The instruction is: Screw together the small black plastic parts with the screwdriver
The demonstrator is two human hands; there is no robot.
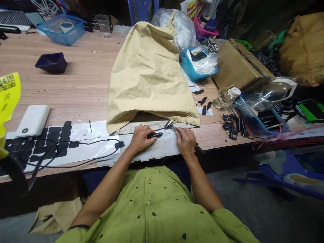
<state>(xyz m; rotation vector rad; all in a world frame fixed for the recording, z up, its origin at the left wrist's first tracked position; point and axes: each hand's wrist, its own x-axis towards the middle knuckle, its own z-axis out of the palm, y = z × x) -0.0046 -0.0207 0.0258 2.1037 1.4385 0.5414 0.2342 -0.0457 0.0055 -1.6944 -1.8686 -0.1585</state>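
My left hand (142,137) rests at the table's front edge, its fingers closed on a slim black piece (155,135) whose exact kind I cannot make out. A small hammer (168,124) is in my right hand (186,141), which grips its dark handle. The metal head lies just beyond the black piece, apart from it. Both hands are over a pale board (162,149). Directly behind them stands a large tan bag-like cover (149,74), its front edge arched over a dark opening. A silvery padded sheet (126,129) shows beneath it.
To the left lie a white power bank (34,119), a black cable (88,142) and dark square pieces (54,138) on white sheets. Small black parts (203,100), keys (229,123), a bottle (225,98), a jug (270,94) and a blue basket (255,114) crowd the right.
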